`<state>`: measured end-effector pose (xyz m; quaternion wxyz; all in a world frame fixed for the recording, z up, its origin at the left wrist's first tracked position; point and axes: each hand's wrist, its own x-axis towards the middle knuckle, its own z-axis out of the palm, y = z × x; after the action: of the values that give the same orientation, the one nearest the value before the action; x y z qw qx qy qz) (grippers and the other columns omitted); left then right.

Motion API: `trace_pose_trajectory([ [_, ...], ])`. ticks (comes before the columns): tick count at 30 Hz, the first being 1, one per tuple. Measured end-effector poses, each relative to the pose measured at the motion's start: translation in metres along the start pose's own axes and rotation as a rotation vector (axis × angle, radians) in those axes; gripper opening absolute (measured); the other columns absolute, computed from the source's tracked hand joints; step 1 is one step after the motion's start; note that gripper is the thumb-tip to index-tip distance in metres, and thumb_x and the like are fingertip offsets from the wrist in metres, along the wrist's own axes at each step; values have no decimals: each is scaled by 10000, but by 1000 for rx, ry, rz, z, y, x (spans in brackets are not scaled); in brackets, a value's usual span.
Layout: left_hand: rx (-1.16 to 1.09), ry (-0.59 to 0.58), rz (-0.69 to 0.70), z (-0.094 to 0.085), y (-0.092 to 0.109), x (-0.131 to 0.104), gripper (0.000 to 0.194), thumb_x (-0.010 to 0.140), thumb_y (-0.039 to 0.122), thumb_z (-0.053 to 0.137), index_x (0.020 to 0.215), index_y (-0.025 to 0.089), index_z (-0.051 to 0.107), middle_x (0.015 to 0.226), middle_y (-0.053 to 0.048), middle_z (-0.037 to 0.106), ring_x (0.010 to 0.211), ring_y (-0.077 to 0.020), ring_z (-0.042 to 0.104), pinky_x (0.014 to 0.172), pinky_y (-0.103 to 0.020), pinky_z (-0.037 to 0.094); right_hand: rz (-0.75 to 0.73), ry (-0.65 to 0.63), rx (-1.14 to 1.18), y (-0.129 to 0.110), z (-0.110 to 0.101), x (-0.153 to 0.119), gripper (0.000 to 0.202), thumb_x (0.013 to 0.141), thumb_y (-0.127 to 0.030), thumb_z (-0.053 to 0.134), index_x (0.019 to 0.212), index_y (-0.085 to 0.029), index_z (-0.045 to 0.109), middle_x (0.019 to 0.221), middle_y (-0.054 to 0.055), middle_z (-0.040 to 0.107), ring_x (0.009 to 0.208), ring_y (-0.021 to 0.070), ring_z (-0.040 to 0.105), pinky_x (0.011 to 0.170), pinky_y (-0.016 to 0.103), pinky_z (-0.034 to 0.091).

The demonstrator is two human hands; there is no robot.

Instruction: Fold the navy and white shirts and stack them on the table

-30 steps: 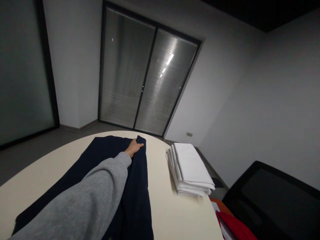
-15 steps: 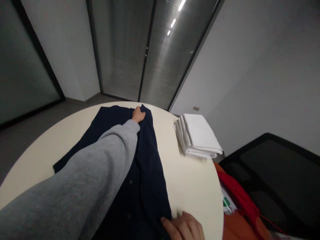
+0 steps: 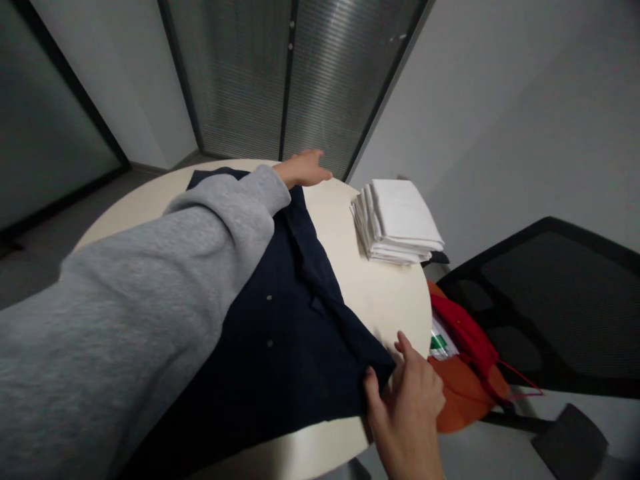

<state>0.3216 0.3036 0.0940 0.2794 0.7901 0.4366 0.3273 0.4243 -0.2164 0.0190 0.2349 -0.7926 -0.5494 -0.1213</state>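
A navy garment with buttons, apparently a shirt [image 3: 300, 360], lies spread over the round table. My left hand [image 3: 303, 169] reaches to its far end from a grey sleeve. Its fingers stretch out to the right past the cloth, holding nothing. Close to me, my right hand [image 3: 413, 407] has the garment's near right corner between thumb and fingers, the thumb on top and the index finger sticking out. Part of the cloth is hidden under my left forearm. Along the right side the fabric is folded and creased.
A stack of folded white cloths [image 3: 405, 217] sits at the round table's [image 3: 350, 260] right edge. Beyond it stands a black mesh-backed chair [image 3: 560, 300] with an orange seat [image 3: 463, 400], carrying a red item [image 3: 463, 327]. Glass panels [image 3: 240, 80] and walls lie behind.
My left hand has let go of the far edge and moved right. My right hand has drawn the near corner out to the right. The view has tilted downward.
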Motion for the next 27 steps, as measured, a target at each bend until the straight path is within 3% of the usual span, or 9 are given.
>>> trace_pose_trajectory([
  [3, 111, -235, 20, -17, -1, -46, 460, 958, 425, 623, 1300, 121, 670, 1252, -41, 670, 1359, -344, 563, 1127, -450, 414, -154, 133, 99, -12, -14, -3, 556, 1002, -419, 571, 1479, -142, 499, 1346, 237, 557, 1222, 414, 534, 973, 613, 430],
  [5, 176, -364, -96, -41, -7, -124, 449, 970, 504, 574, 1223, 160, 711, 1172, -25, 712, 1293, -317, 631, 1062, -397, 484, -309, 137, 227, -22, -26, -3, 432, 978, -253, 626, 1398, -172, 565, 1284, 185, 594, 1196, 352, 561, 989, 544, 450],
  [7, 248, -452, -220, -73, -7, -227, 395, 896, 539, 684, 1181, 271, 740, 1177, -20, 747, 1273, -296, 661, 1028, -354, 518, -486, 57, 355, -33, -35, -1, 351, 953, -132, 623, 1300, -186, 615, 1152, 119, 662, 1095, 277, 600, 945, 451, 477],
  [10, 320, -557, -211, -116, 11, -366, 528, 709, 558, 864, 1210, 456, 731, 1284, 19, 742, 1328, -283, 632, 1111, -373, 490, -631, -62, 368, -47, -42, 8, 266, 969, -147, 616, 1230, -182, 653, 1068, 75, 722, 1001, 243, 602, 896, 421, 459],
  [13, 345, -456, -180, -134, 37, -440, 614, 767, 623, 770, 1361, 524, 654, 1413, 17, 685, 1342, -311, 615, 1173, -465, 453, -633, -108, 304, -53, -40, 21, 241, 999, -210, 616, 1233, -205, 673, 1142, 71, 725, 1041, 255, 586, 916, 445, 433],
  [18, 317, -222, -71, -131, 45, -474, 573, 880, 595, 626, 1449, 543, 579, 1569, 77, 547, 1421, -303, 540, 1215, -468, 436, -637, -221, 382, -50, -32, 29, 442, 1026, -305, 603, 1450, -196, 540, 1450, 97, 596, 1350, 272, 501, 1107, 468, 424],
  [22, 323, -155, -135, -131, 36, -478, 577, 860, 635, 614, 1430, 546, 593, 1478, 67, 637, 1351, -319, 605, 1189, -500, 465, -565, -192, 250, -44, -21, 18, 603, 1037, -391, 572, 1561, -137, 416, 1555, 143, 510, 1432, 309, 448, 1155, 525, 400],
  [25, 310, -241, -168, -139, 38, -453, 551, 818, 686, 637, 1362, 598, 623, 1350, 74, 723, 1248, -319, 678, 1134, -505, 504, -473, -73, 225, -36, -14, 12, 545, 1039, -397, 567, 1497, -113, 490, 1431, 164, 603, 1313, 299, 546, 1053, 485, 479],
  [27, 304, -333, -183, -147, 37, -414, 559, 818, 682, 665, 1368, 590, 620, 1254, 56, 767, 1154, -303, 727, 1072, -461, 543, -487, 7, 249, -31, -11, 11, 405, 1031, -326, 586, 1387, -133, 583, 1255, 131, 696, 1163, 262, 622, 969, 431, 514],
])
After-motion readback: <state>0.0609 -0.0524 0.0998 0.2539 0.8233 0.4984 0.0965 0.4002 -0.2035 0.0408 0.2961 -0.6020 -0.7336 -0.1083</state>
